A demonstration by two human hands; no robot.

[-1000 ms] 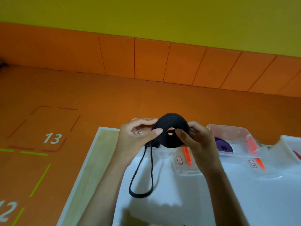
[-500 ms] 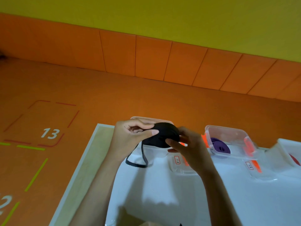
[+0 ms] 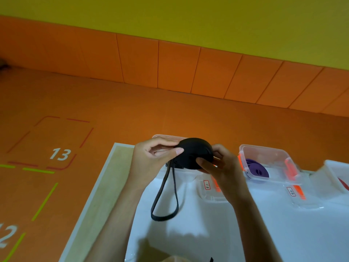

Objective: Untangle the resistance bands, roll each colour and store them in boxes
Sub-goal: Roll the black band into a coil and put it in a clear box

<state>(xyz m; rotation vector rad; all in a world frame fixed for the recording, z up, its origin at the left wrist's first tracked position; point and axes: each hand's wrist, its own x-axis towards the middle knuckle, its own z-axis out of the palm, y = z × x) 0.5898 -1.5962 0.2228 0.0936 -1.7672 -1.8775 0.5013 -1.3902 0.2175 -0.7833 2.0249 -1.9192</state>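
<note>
A black resistance band point(image 3: 194, 153), mostly wound into a thick roll, is held above the table's far left part. My left hand point(image 3: 153, 159) pinches the roll's left side with thumb and fingers. My right hand point(image 3: 217, 165) grips its right side, thumb on the front. A loose loop of the band point(image 3: 164, 201) hangs down from the roll to just above the white table point(image 3: 207, 233). Behind the roll stands a clear box point(image 3: 162, 138), largely hidden by my hands.
A clear box with orange clips point(image 3: 268, 163) holds a rolled purple band point(image 3: 258, 169). Two clear lids point(image 3: 211, 190) point(image 3: 298, 197) lie in front of the boxes. Another box point(image 3: 338, 174) with something red sits at the right edge. Orange floor lies beyond the table.
The roll was turned from face-on to edge-on and back partly. The hanging loop shortened half a second ago and now hangs long again. Both hands stayed on the roll.
</note>
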